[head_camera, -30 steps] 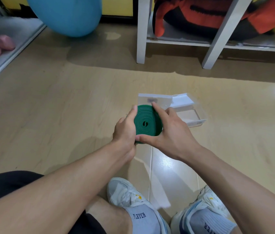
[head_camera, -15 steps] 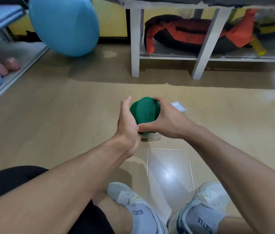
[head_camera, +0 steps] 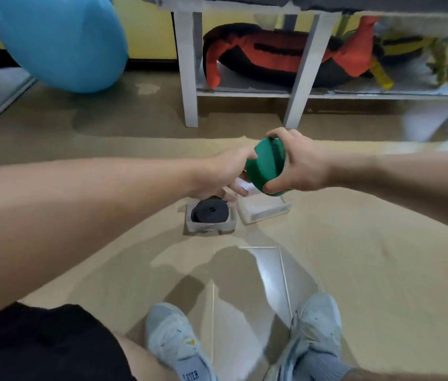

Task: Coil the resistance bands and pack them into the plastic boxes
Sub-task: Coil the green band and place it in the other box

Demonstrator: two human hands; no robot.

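Note:
My right hand (head_camera: pixel 299 166) grips a tightly coiled green resistance band (head_camera: pixel 265 167), tilted on edge in the air above an empty clear plastic box (head_camera: pixel 264 211) on the floor. My left hand (head_camera: pixel 225 174) lies against the coil's left side, thumb on its rim, fingers stretched down toward the box's raised edge. Just left of that box stands a second clear plastic box (head_camera: pixel 228 225) with a coiled black band (head_camera: pixel 209 213) lying flat inside it.
A white bench frame (head_camera: pixel 189 78) stands behind the boxes, with an orange-and-black bag (head_camera: pixel 277 59) on its lower shelf. A blue exercise ball (head_camera: pixel 60 42) is at far left. My two shoes (head_camera: pixel 173 342) sit near the bottom edge beside a glossy floor tile.
Both hands have lifted and carried the green coil to the right, tipping it on edge. The box with the black band has come into view below my left hand.

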